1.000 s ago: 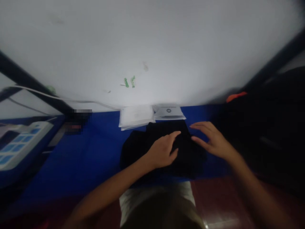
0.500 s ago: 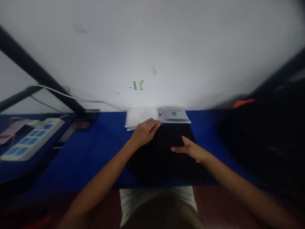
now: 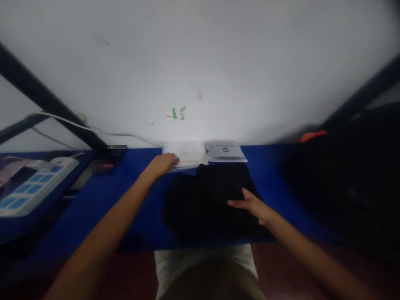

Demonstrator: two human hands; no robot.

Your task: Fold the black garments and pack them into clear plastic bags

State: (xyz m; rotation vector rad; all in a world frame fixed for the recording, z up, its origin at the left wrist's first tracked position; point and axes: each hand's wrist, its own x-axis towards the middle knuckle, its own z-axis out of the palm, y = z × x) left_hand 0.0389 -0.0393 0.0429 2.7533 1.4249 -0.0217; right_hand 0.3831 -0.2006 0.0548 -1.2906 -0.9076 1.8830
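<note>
My left hand (image 3: pixel 163 163) is at the left edge of a stack of flat white plastic packets (image 3: pixel 189 153). Its fingers are curled together over the packets, and I cannot make out what is between them. Black folded cloth (image 3: pixel 206 200) lies in front of me on the blue table cover. My right hand (image 3: pixel 254 207) grips the right side of this cloth, thumb stretched across the top and the other fingers mostly hidden under it. A flat greyish packet with a round dark mark (image 3: pixel 225 151) lies behind the cloth, right of the white stack.
A white power strip with blue sockets (image 3: pixel 36 187) lies far left. A pixelated dark item (image 3: pixel 109 160) lies by the frame post, and a white cable (image 3: pixel 121 134) runs along the wall. A large dark mass (image 3: pixel 343 187) fills the right side, with something orange (image 3: pixel 314 136) behind it.
My left hand has moved left from the cloth's upper edge to the white packets. The black cloth's left part now shows as a rounded, spread shape. My right hand stays at the cloth.
</note>
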